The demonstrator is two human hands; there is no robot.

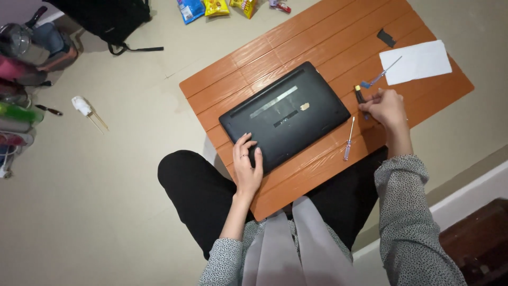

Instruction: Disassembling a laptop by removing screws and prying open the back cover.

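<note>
A low orange slatted tabletop (296, 50) stands on a plain beige floor (106, 212); snack packets (214, 7) and a black backpack (106, 18) lie beyond it.

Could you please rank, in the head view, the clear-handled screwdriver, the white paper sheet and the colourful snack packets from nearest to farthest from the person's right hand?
From the right hand:
1. Clear-handled screwdriver, on the orange table beside the laptop.
2. White paper sheet, at the table's far right corner.
3. Colourful snack packets, on the floor beyond the table.

snack packets (216, 7) lie on the floor at twelve o'clock, a black backpack (108, 18) at eleven. white paper (418, 62) rests on the orange table (317, 42) at two o'clock.
</note>
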